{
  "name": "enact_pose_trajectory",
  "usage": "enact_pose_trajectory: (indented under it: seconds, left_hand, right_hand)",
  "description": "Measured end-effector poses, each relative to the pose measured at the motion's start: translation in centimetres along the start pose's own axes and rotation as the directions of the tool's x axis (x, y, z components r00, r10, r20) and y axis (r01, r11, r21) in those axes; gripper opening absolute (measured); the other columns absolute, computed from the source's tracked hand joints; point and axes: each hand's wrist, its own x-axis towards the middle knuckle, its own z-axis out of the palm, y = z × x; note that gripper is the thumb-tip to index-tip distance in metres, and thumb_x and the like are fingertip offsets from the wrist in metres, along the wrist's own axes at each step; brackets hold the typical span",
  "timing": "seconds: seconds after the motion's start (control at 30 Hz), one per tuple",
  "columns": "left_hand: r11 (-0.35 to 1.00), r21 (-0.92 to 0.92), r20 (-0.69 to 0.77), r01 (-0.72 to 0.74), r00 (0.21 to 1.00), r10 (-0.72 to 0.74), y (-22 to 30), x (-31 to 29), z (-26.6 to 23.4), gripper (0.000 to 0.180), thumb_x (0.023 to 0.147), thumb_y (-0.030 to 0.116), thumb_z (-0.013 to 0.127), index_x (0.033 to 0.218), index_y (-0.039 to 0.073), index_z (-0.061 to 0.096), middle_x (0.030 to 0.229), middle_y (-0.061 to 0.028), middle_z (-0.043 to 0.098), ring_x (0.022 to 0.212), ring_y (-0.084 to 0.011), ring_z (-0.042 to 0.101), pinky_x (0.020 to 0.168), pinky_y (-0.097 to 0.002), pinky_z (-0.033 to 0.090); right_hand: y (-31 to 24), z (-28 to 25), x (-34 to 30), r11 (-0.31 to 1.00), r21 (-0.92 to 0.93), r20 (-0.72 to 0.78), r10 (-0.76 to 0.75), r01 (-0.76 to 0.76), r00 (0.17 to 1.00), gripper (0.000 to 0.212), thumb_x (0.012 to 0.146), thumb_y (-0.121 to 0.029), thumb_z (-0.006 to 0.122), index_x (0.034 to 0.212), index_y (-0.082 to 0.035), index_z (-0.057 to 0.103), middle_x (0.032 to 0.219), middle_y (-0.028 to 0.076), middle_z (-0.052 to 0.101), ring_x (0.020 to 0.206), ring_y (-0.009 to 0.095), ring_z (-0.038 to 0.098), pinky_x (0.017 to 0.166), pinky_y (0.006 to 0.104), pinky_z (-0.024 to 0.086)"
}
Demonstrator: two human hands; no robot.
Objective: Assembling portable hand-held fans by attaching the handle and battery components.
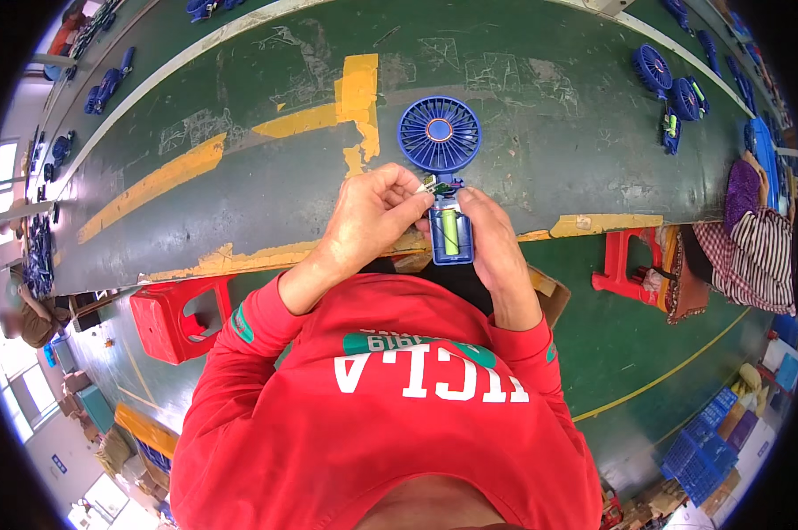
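A blue handheld fan [439,134] lies at the table's near edge, its round grille pointing away from me. Its handle is uncovered, and a light green cylindrical battery [450,233] sits inside the blue handle shell [452,258]. My right hand [494,237] grips that handle from the right, with the thumb near its upper end. At the joint between grille and handle, my left hand [377,212] pinches a small circuit board [431,185] between thumb and forefinger. Thin wires show beside the board; where they run is too small to tell.
The green worktable [266,177] carries worn yellow tape [358,97]. More blue fans [653,69] lie at the far right, some with batteries showing. Red stools [178,322] stand under the near edge. A person in a striped garment [766,256] sits at the right.
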Motion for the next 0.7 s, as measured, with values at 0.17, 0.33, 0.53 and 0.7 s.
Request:
enact_pose_trajectory:
  seconds: [0.17,0.33,0.53,0.7]
  left_hand:
    - [0.988,0.146,0.069,0.044,0.996,-0.055,0.5,0.0,-0.4,0.008,0.084,0.003,0.061,0.086,-0.004,0.058,0.077,-0.0052,0.064,0.071,-0.0102,0.064,0.064,-0.0212,0.051]
    - [0.981,0.193,0.090,-0.023,0.996,0.005,0.8,-0.1,-0.6,0.008,0.086,0.003,0.059,0.084,-0.005,0.058,0.077,-0.0051,0.064,0.070,-0.0107,0.063,0.063,-0.0221,0.050]
    - [0.837,0.442,0.058,-0.322,0.942,0.331,0.2,0.0,-0.2,0.010,0.083,0.007,0.058,0.077,0.001,0.053,0.069,-0.0113,0.059,0.063,-0.0253,0.063,0.054,-0.0346,0.047]
    - [0.738,0.558,0.082,-0.378,0.911,0.404,0.1,0.1,-0.2,0.009,0.081,0.008,0.058,0.077,0.003,0.051,0.070,-0.0124,0.058,0.068,-0.0332,0.059,0.057,-0.0402,0.045]
  right_hand:
    - [-0.3,0.0,0.4,0.998,0.001,-0.040,0.055,-0.055,0.998,0.046,0.096,-0.037,0.036,0.102,0.005,0.054,0.087,0.014,0.064,0.073,0.021,0.065,0.065,0.0282,0.055]
    - [-0.2,0.1,0.8,1.000,-0.026,-0.034,0.010,-0.011,0.999,0.043,0.096,-0.034,0.037,0.102,0.005,0.054,0.087,0.015,0.064,0.072,0.021,0.066,0.066,0.0278,0.055]
    - [0.0,0.1,0.8,1.000,0.017,0.003,0.013,-0.013,1.000,0.037,0.095,-0.025,0.036,0.105,0.007,0.052,0.091,0.016,0.063,0.078,0.023,0.066,0.070,0.0296,0.055]
    - [0.5,-0.6,1.2,1.000,0.004,0.032,-0.005,0.004,0.999,0.036,0.094,-0.021,0.035,0.107,0.008,0.052,0.093,0.017,0.063,0.081,0.023,0.065,0.073,0.0311,0.055]
